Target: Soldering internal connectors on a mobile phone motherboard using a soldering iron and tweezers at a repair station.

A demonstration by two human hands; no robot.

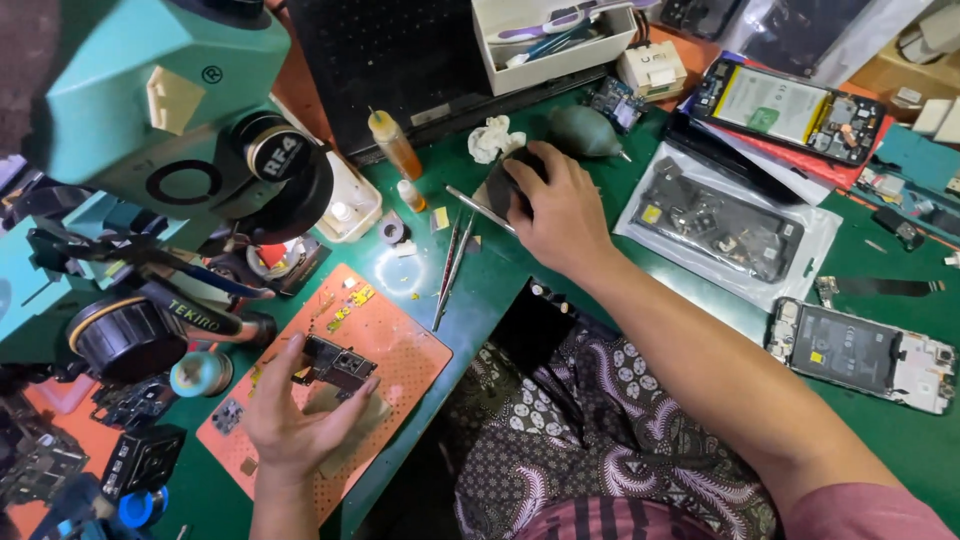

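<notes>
Honestly, left hand (pixel 290 420) pinching circuit board (pixel 338 365), right hand (pixel 560 210) clutching dark pad (pixel 505 185); loose grip could drop board onto worktop (pixel 500 290).

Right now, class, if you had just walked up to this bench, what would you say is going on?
A person sits at a green workbench strewn with opened phones. Their left hand grips a small dark circuit board by its edges over an orange perforated mat, beside a teal microscope. Their right hand reaches across and presses on a dark rounded object near white crumpled tissue. Tweezers lie between the hands, and a disassembled phone rests on the right.
</notes>
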